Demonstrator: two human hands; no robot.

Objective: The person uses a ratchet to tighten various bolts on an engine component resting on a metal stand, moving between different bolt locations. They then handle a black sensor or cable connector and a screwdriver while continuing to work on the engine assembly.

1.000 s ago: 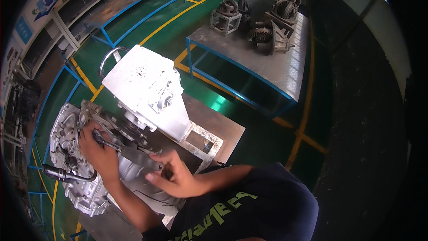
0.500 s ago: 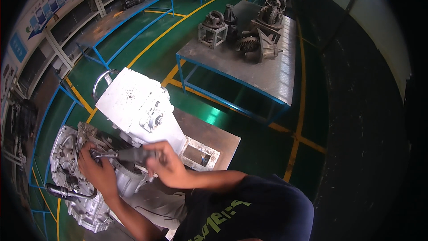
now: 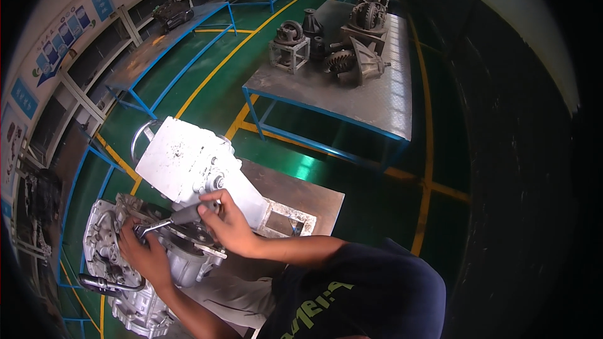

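A ratchet wrench (image 3: 162, 223) with a dark grey grip lies across a silver metal gearbox housing (image 3: 100, 236). My right hand (image 3: 227, 226) is closed on the grip end of the wrench. At the other end, my left hand (image 3: 143, 254) curls round the ratchet's head, against the housing. What the head sits on is hidden by the left fingers. A bent tubular handle (image 3: 107, 284) sticks out from the housing, below my left hand.
Beyond the housing stands a white machine body (image 3: 182, 154) with a chrome handwheel (image 3: 141, 141). A brown metal plate (image 3: 308, 191) lies to its right. Farther off, a blue-framed table (image 3: 301, 97) carries several gear assemblies (image 3: 369, 16). More blue-framed benches (image 3: 166, 37) stand at the left.
The grip end of the wrench has swung up and away with my right hand. My left hand stays at the ratchet's head. The whole view has shifted slightly.
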